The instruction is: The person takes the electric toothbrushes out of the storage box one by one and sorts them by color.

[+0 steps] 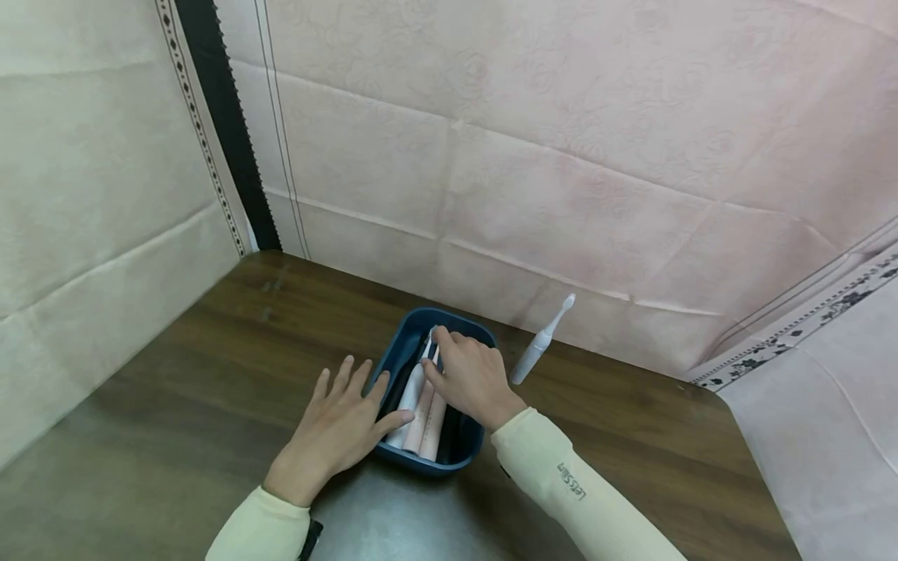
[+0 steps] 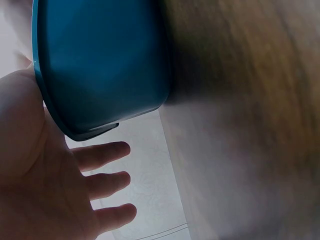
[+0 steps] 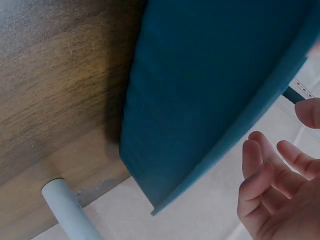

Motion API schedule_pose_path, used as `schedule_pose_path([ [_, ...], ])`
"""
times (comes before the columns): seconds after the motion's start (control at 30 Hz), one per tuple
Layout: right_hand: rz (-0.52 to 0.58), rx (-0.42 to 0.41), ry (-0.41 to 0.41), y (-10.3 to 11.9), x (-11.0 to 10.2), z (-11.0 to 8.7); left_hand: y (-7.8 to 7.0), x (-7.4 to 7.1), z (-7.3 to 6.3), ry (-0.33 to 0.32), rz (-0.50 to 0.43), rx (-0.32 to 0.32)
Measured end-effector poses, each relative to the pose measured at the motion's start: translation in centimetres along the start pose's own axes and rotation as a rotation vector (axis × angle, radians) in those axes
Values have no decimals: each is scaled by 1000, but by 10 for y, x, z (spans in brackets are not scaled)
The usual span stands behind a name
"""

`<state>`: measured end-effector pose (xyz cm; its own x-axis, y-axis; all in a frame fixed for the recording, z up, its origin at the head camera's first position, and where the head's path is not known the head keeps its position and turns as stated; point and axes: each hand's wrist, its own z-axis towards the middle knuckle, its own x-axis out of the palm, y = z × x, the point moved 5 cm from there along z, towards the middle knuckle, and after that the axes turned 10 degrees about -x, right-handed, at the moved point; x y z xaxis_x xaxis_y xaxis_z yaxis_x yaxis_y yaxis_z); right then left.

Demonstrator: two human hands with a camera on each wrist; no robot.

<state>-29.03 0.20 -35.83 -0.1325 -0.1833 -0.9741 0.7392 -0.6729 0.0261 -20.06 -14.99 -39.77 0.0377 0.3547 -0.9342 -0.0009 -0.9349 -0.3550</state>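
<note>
A dark blue bin (image 1: 438,469) stands on the table, holding a white electric toothbrush (image 1: 411,389), two pale pink brush handles (image 1: 433,427) and dark long items beside them. My left hand (image 1: 337,428) has its fingers spread over the bin's left rim, thumb reaching across the near left corner; the left wrist view shows the palm against the rim. Over the bin's far right part is my right hand (image 1: 471,370), index fingertip close to the white brush's head. Its fingers (image 3: 287,175) are loosely bent in the right wrist view, with nothing seen between them and the thumb.
A light grey-white electric toothbrush (image 1: 540,347) stands upright on the wooden table (image 1: 631,436), just right of the bin near the back edge. Pale patterned cloth (image 1: 561,171) hangs behind the table, with more cloth at both sides.
</note>
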Motion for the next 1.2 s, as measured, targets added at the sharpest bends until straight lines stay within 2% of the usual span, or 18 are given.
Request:
schedule_pose_path([
  [0.3,18,21,144,5,15,5,1,1,0,-10,16,4],
  [0.53,52,48,209,7,24,9,-2,2,1,8,6,-3],
  [0.9,34,93,245,11,33,14,-3,1,0,3,-8,-12],
  [1.2,117,168,253,15,37,22,1,2,-1,4,-18,-20],
])
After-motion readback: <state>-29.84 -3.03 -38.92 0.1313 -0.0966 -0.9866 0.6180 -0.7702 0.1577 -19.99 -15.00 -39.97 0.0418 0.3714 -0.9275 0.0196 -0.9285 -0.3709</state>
